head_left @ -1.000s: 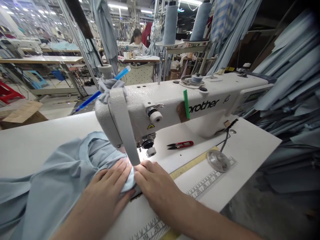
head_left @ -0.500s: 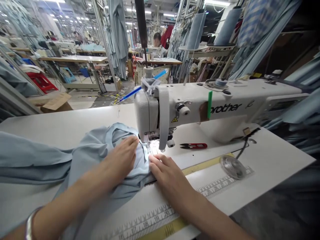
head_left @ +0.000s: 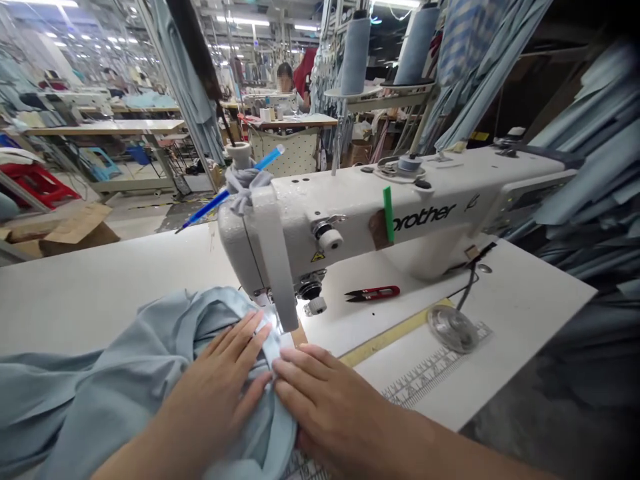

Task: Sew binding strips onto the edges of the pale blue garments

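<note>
left hand (head_left: 217, 383) open, flat on blue fabric (head_left: 123, 363) | right hand (head_left: 333, 400) palm-down, grip unclear | fabric edge at sewing machine (head_left: 295, 200); sewn and unsewn lengths indistinguishable

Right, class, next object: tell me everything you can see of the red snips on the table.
The red snips lie flat on the white table, below the arm of the sewing machine. Two dark, pointed, metal-looking blades, tips slightly apart, aim toward the machine's needle end; the red handle is a narrow, elongated loop. Neither hand touches them.
</note>
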`<act>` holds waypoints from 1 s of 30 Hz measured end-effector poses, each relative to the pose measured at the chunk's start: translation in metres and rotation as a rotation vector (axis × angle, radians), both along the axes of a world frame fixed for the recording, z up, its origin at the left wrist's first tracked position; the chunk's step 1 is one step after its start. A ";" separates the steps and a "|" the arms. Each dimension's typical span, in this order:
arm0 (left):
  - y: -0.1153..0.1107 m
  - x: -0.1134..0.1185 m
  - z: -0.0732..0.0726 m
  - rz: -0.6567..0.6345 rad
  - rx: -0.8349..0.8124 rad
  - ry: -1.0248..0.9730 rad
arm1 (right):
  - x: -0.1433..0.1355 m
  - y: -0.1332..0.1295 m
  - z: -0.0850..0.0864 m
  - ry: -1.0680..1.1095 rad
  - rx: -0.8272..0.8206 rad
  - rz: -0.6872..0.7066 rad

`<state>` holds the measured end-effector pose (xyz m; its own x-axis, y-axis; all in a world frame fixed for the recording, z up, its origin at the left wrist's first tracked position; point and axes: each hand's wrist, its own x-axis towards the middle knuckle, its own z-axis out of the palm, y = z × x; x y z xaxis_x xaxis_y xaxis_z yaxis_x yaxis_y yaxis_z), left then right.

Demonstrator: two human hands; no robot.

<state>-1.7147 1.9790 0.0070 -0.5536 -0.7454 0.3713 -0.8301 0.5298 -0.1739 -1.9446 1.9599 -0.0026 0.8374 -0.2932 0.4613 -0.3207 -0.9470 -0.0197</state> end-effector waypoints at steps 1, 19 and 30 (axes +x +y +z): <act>-0.004 0.001 0.000 0.012 0.002 0.024 | 0.001 -0.002 0.001 0.029 0.030 0.002; -0.060 0.023 -0.019 -0.004 0.184 0.209 | 0.019 -0.014 -0.002 0.017 -0.113 -0.142; -0.068 0.025 -0.016 -0.003 0.197 0.239 | 0.021 -0.016 -0.005 -0.007 -0.096 -0.159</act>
<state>-1.6893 1.9115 -0.0090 -0.4701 -0.8145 0.3399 -0.8336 0.5363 0.1323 -1.9240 1.9438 -0.0073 0.7806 -0.3758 0.4995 -0.4666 -0.8821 0.0655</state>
